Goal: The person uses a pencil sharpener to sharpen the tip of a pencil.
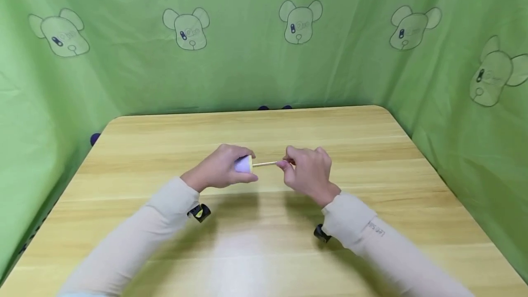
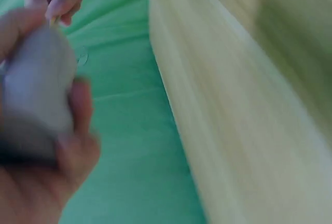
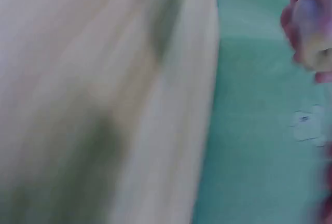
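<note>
My left hand [image 1: 224,166] grips a small whitish, tapered, cup-shaped object [image 1: 242,164] with a pale yellow rim, thumb on the near side and fingers over the far side. Large and blurred, the same whitish object [image 2: 39,79] fills my palm in the left wrist view. A thin straw-coloured stick [image 1: 264,164] runs from its rim to my right hand [image 1: 309,168], which pinches the stick's other end between thumb and fingers. Both hands are over the middle of the table. In the right wrist view a dark spot shows on the object's yellowish end [image 3: 314,53].
The wood-grain table [image 1: 173,136] has rounded far corners. Green curtains [image 1: 243,72] printed with mouse-like heads enclose its far side and both flanks. Dark cameras sit under the wrists, one beneath the left cuff [image 1: 173,196].
</note>
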